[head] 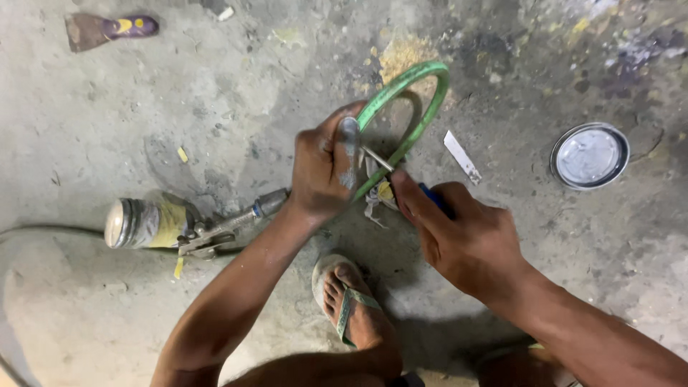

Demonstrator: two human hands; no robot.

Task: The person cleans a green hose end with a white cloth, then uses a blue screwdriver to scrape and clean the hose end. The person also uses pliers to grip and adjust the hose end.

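Note:
My left hand [324,168] grips the lower part of a green curved metal loop [416,93], which stands tilted over the concrete floor. A thin grey metal blade [376,158] sticks out between the loop and my right hand [466,240]. That hand is closed round a blue-handled tool [434,198], with the thumb pressed near the blade. Under the hands lie scraps of whitish and yellow material [378,197]. My sandalled foot [351,301] rests just below the hands.
A paint spray gun [172,226] with a metal cup lies at the left, its hose running off left. A scraper with a purple and yellow handle [107,30] lies top left. A round tin lid [589,155] sits at the right, a white strip [461,156] beside the loop.

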